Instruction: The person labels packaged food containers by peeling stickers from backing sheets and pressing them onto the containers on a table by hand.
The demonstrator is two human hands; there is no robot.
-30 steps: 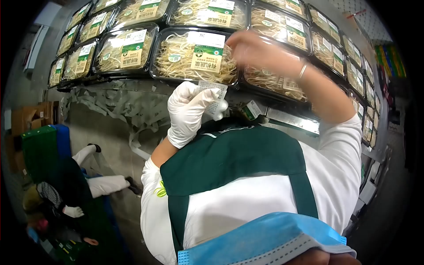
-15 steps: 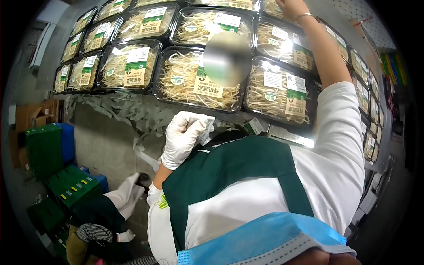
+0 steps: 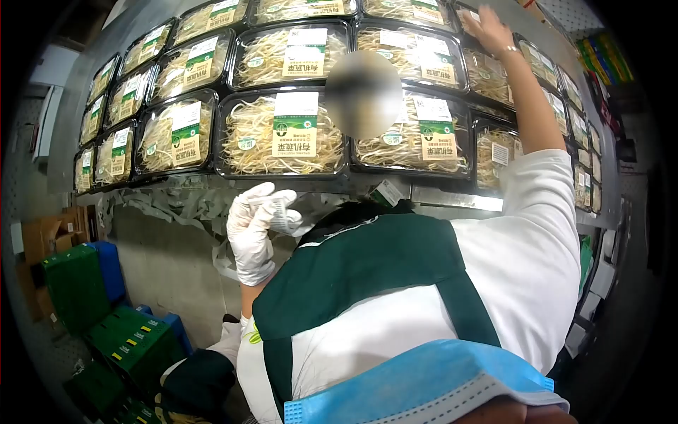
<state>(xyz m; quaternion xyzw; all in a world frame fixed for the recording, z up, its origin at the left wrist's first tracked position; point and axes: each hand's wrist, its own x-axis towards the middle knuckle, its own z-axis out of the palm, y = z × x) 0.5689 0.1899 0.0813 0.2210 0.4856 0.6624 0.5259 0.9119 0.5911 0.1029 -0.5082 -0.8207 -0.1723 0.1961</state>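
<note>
While the left hand (image 3: 253, 237) pinches one printed slip (image 3: 284, 218), the right hand (image 3: 491, 32) splays its bare grip over one tray (image 3: 463, 13).

You can read 有机蔬菜 on the label (image 3: 295, 124) of the bean-sprout tray (image 3: 247, 134), upper half of frame, just left of centre. Finer print there, and on the printed slip (image 3: 284, 219) in your left hand (image 3: 251, 230), is illegible.

Plain grey floor (image 3: 169, 265) lower left, bunch of green crates (image 3: 79, 288) there, plus some cardboard boxes (image 3: 41, 239) far left.
</note>
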